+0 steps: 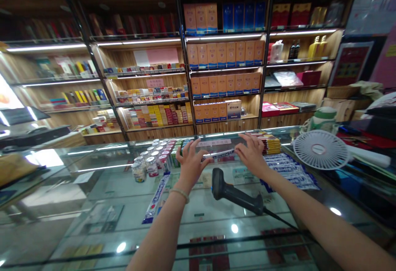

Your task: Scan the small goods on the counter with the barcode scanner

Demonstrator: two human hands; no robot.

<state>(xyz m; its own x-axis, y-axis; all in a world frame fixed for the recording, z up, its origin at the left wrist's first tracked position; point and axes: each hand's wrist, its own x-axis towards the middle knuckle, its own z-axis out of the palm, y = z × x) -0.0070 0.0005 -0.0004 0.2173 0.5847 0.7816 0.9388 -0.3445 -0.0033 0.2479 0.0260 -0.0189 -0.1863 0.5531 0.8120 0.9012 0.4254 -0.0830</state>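
A long, narrow blue-and-white candy packet (221,154) is stretched level between my two hands above the glass counter. My left hand (190,161) pinches its left end between thumb and forefinger, the other fingers spread. At the right end, my right hand (251,153) grips it with the fingertips. A similar long packet (157,199) lies on the glass left of my left wrist. Below my right hand rests a dark barcode scanner (238,196), its cable running to the lower right. More blue-and-white packets (287,170) lie side by side beyond my right forearm.
Small lidded jars (151,166) stand in rows left of my left hand. Yellow-and-red packs (272,143) are stacked behind my right hand. A white fan (320,149) and a green-topped jug (323,118) stand at right. Lit shelves (224,71) with boxes line the wall.
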